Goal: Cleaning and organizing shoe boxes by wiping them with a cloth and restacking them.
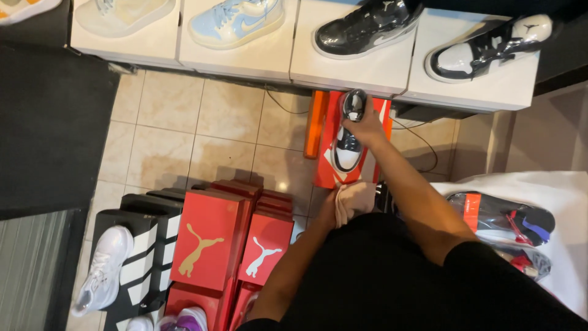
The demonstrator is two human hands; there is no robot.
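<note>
Black-white sneaker (347, 140) upright; beige cloth (353, 200) bunched.

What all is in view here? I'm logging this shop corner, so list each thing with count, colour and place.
white display blocks: four, white, in a row along the top
displayed sneakers: four on the blocks, cream, pale blue, glossy black, black and white
held sneaker: one, black and white, over the open box
open shoe box: one, orange-red, on the tile floor below the blocks
stacked shoe boxes: several, red, lower centre
black and white boxes: several, lower left
white sneaker: one, lower left
purple sneaker: one, bottom edge
wrapped sneakers: two, dark, on white surface, right
cloth: one, beige, centre
left hand: holds the cloth
right hand: grips the held sneaker
</note>
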